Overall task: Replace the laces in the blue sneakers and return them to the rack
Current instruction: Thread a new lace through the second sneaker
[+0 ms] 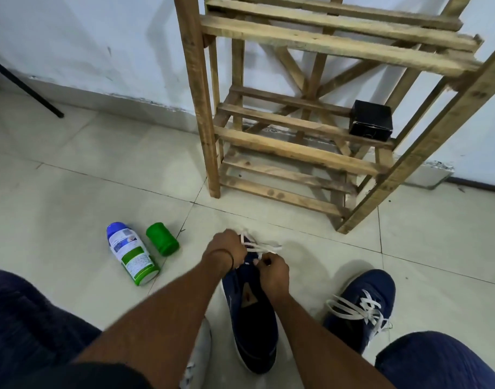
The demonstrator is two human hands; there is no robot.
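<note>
- Our left hand [226,248] gripped the white lace [264,247], fingers curled round it.
- Our right hand [272,273] pinched that lace over the blue sneaker [253,324], which lay on the floor [72,186] near the rack [294,148].

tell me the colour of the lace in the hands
White lace, best seen in the head view.

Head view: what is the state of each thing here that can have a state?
Middle sneaker, on the floor, being laced.
White lace, held by both hands.
Left hand, grips the lace.
Right hand, pinches the lace.
Right sneaker, on the floor, laced.
Spray can, lying on its side.
Green cylinder, lying on its side.
Black box, resting on a rack shelf.
Wooden rack, upright.
</note>
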